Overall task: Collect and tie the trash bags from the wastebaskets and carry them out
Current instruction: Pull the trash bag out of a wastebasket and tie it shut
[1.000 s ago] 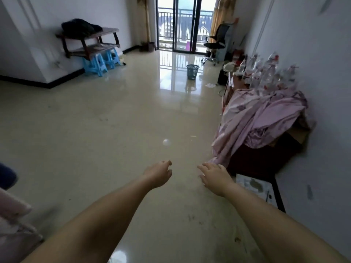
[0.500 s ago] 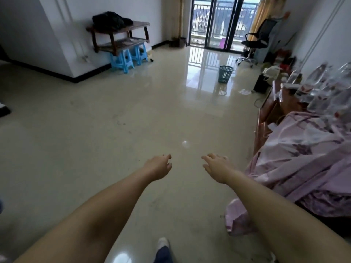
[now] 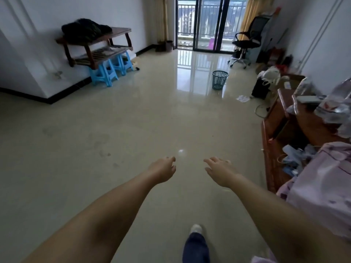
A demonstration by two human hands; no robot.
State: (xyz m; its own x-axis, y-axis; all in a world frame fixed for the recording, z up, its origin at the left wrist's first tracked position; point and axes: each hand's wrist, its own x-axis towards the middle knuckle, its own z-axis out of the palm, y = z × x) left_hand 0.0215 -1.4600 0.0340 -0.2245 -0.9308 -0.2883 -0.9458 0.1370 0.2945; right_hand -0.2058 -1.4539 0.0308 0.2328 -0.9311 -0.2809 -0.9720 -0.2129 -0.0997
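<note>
Both hands stretched forward over glossy floor (image 3: 133, 130), holding nothing; left hand (image 3: 163, 170) fingers loosely curled; right hand (image 3: 220, 170) fingers spread, relaxed; blue mesh wastebasket (image 3: 219, 79) upright on floor far ahead, near balcony door (image 3: 207, 23); office chair (image 3: 246, 44) just beyond.

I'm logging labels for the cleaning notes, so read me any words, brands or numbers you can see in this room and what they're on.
No text can be read.
Plastic bags on the wooden cabinet: red print, too blurred to read.
Blue wastebasket: no label visible.
Paper scrap on the floor: too small to tell.
</note>
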